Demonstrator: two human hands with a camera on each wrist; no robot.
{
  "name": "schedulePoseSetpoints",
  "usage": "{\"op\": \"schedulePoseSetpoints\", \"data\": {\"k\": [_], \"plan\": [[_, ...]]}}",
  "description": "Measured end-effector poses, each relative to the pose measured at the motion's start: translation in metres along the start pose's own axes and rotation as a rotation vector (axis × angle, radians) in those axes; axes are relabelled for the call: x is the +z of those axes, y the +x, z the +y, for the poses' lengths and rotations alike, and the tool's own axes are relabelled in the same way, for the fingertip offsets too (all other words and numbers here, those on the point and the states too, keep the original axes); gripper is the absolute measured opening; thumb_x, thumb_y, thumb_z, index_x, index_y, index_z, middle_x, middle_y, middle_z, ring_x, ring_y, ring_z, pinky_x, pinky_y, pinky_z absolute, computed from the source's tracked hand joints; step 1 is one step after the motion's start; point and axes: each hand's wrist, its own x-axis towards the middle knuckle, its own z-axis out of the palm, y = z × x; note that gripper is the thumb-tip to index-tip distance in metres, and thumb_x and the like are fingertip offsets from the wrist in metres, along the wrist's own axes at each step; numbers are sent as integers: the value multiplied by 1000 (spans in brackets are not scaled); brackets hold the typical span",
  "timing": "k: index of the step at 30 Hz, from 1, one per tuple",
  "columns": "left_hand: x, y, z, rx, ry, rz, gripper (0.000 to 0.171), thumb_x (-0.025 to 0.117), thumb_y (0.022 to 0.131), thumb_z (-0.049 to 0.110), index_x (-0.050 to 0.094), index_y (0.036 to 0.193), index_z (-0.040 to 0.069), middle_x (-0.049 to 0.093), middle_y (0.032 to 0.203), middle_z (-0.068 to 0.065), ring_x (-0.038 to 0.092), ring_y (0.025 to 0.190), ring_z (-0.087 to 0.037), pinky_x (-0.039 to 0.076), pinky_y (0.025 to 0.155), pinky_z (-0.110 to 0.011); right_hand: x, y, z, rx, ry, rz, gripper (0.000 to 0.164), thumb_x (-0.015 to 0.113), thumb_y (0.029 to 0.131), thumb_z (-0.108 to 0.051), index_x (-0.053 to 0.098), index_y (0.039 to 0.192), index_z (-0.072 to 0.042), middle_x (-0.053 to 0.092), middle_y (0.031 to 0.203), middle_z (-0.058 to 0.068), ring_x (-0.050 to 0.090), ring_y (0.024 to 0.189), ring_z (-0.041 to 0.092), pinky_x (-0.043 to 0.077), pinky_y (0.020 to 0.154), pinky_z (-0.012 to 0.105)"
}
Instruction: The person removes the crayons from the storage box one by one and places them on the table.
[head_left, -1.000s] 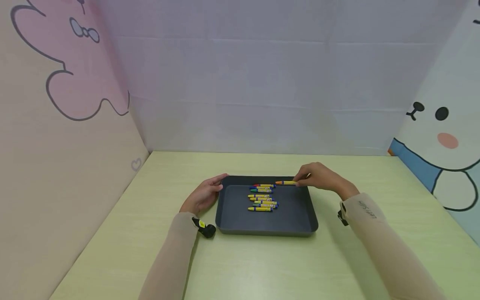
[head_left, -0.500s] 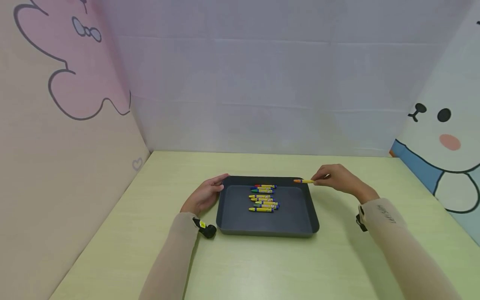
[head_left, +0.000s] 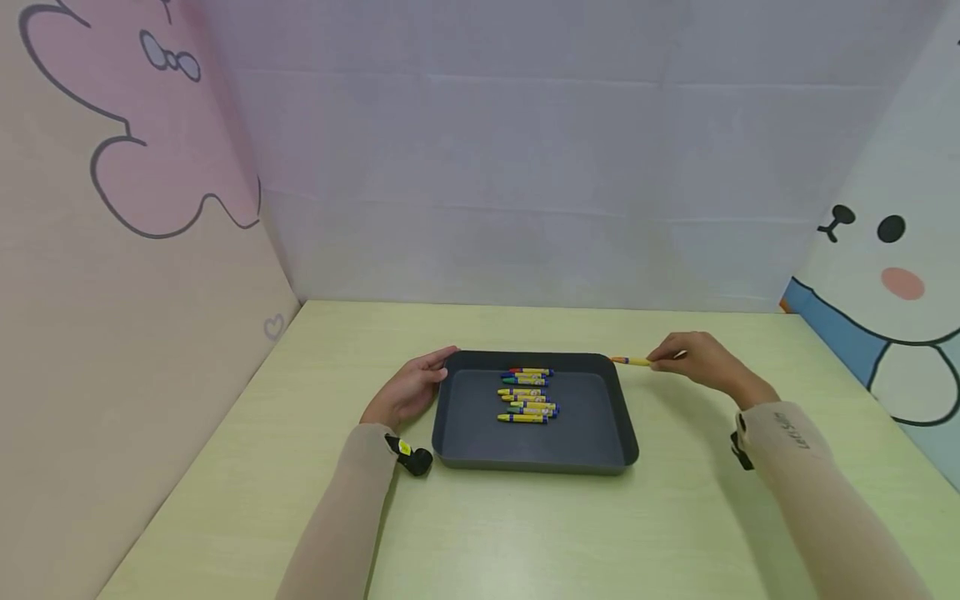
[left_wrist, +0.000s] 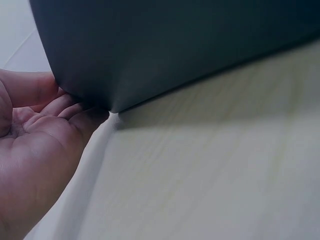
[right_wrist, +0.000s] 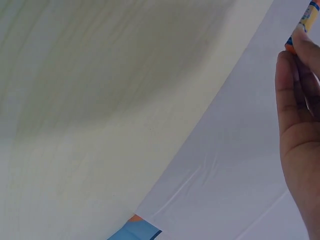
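Observation:
Between the thumb and fingertips of my right hand (head_left: 697,360) is an orange crayon (head_left: 632,361) with a yellow wrapper. It lies level, its tip pointing left at the far right corner of a dark grey tray (head_left: 585,450). In the right wrist view, the pinched end of the crayon (right_wrist: 306,21) shows at the top right. My left hand (head_left: 408,390) holds the tray's far left corner. The left wrist view shows its thumb (left_wrist: 35,89) against the tray wall, the fingers curled at the lower corner. Several crayons (head_left: 522,418) in yellow wrappers lie sideways in a loose column inside the tray.
The tray stands on a pale yellow-green table (head_left: 480,533). Behind it rises a whitish cloth wall (head_left: 480,192), with cartoon-printed side panels left and right. Black wrist cameras (head_left: 415,460) are strapped over the beige sleeves.
My right hand has carried the orange crayon rightward, from over the tray's far edge to its far right corner. The left hand and the crayons in the tray stay put.

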Motion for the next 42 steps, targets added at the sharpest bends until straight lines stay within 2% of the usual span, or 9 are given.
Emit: {"op": "schedulePoseSetpoints", "data": {"k": [9,18,30,35,42], "plan": [[-1,1,-1,4,-2,-7,54,34,99,-8,27,151,2,2,163,-9,0,149,-21,14,120,-39,4,-5,7,55,-15,-21,16,69,87,-9,74,100,-2,70,95,11,65,88,27,55,78,40],[0,0,0,-3,15,3,54,35,99,-7,28,151,3,0,163,-7,-3,149,-21,13,121,-39,8,-11,20,60,-17,-42,16,68,86,-5,74,100,0,70,96,13,64,89,30,55,75,38],[0,2,0,-3,2,6,53,34,99,-8,27,151,2,2,163,-9,1,149,-22,12,121,-39,12,-13,26,103,-18,-62,16,66,88,-5,74,100,1,69,98,16,63,92,34,53,79,43],[0,1,0,0,18,14,53,36,99,-7,29,151,3,2,163,-8,-1,149,-22,12,121,-39,13,-12,29,122,-22,-71,17,66,88,-5,74,101,2,69,100,19,62,95,39,52,81,48],[0,1,0,4,32,10,53,36,99,-7,29,151,3,2,163,-8,-2,149,-21,11,121,-39,15,-11,32,141,-30,-74,17,66,88,-6,74,101,2,68,101,20,61,97,40,52,83,50]]}}
